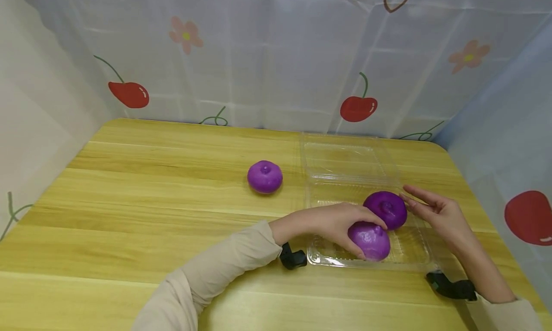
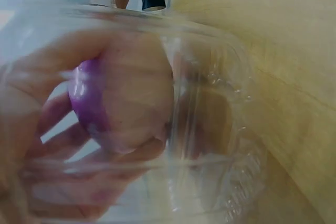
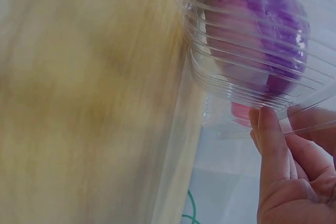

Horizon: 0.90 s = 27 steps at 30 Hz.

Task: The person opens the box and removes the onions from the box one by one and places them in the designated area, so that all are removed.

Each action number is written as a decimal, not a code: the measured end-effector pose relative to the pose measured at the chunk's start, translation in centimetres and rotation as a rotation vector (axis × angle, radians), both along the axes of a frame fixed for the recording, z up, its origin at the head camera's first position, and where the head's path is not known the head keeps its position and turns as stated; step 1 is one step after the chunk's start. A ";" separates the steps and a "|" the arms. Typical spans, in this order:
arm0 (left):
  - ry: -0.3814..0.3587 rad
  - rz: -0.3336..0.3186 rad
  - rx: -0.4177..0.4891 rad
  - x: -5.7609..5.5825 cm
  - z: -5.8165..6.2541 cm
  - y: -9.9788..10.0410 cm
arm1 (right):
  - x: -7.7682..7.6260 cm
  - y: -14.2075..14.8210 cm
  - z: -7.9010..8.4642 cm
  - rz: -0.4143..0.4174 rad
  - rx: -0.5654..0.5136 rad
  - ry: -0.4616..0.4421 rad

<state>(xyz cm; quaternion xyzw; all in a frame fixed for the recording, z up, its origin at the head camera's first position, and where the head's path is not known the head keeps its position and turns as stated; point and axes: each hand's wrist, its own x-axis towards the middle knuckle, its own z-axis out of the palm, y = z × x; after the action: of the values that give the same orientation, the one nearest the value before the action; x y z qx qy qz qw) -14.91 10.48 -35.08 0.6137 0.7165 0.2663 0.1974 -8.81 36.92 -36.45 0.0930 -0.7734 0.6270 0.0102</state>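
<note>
My left hand (image 1: 334, 221) grips a light purple toy-like onion (image 1: 372, 242) from its left side, thumb near the front and fingers behind. This onion is in the front of a clear plastic box (image 1: 414, 254) whose lid (image 1: 340, 158) lies folded back. A darker purple onion (image 1: 385, 209) sits just behind it in the box. My right hand (image 1: 444, 221) is at the box's right edge, beside the darker onion. In the right wrist view its fingers (image 3: 273, 140) pinch the box rim. The left wrist view looks through the box wall at the gripped onion (image 2: 86, 95).
Another purple onion (image 1: 265, 176) stands on the wooden table (image 1: 151, 216), left of the box. A printed curtain (image 1: 267, 58) hangs along the table's back edge. Black wrist devices (image 1: 293, 257) sit close to the box's front corners.
</note>
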 end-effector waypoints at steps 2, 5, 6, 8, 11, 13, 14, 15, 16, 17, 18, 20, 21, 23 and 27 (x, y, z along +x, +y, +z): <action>-0.018 0.014 0.012 0.0 0.2 -0.2 | 0.0 0.0 0.0 0.006 -0.006 0.003; -0.044 0.043 0.018 0.0 0.4 -0.6 | -0.1 0.0 -0.1 0.014 -0.015 0.007; -0.051 0.050 0.030 0.0 0.4 -0.7 | -0.1 0.0 -0.1 0.016 -0.016 0.009; -0.095 0.070 0.042 0.0 0.5 -0.8 | -0.1 0.0 -0.1 0.016 -0.019 0.010; -0.036 0.060 0.012 0.1 0.5 -0.8 | -0.1 0.0 -0.1 0.022 -0.032 0.014; 0.008 0.038 -0.026 0.2 0.5 -0.7 | -0.1 -0.1 -0.1 0.025 -0.038 0.019; 0.047 0.021 -0.044 0.3 0.5 -0.6 | -0.1 -0.1 -0.1 0.027 -0.038 0.023; 0.080 0.006 -0.061 0.3 0.5 -0.6 | -0.1 -0.1 -0.1 0.027 -0.039 0.024; 0.085 -0.004 -0.074 0.4 0.5 -0.5 | -0.1 -0.1 -0.1 0.028 -0.038 0.025; 0.084 -0.010 -0.078 0.4 0.4 -0.4 | -0.1 -0.1 -0.1 0.028 -0.036 0.026; 0.081 -0.013 -0.079 0.5 0.4 -0.4 | -0.1 -0.1 -0.1 0.027 -0.033 0.026; 0.070 -0.021 -0.076 0.5 0.2 -0.2 | -0.2 -0.1 -0.1 0.024 -0.025 0.025; 0.069 -0.030 -0.073 0.5 0.1 -0.2 | -0.2 -0.1 -0.1 0.024 -0.021 0.025; 0.057 -0.053 -0.063 0.5 -0.1 0.0 | -0.2 -0.1 -0.1 0.023 -0.010 0.024; 0.049 -0.091 -0.053 0.6 -0.3 0.4 | -0.1 0.0 -0.2 0.024 0.005 0.022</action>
<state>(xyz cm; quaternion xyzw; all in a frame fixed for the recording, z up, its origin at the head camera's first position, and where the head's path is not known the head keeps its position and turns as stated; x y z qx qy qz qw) -14.29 10.87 -35.40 0.6466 0.6993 0.2228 0.2080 -8.94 36.92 -36.62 0.1090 -0.7735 0.6242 0.0112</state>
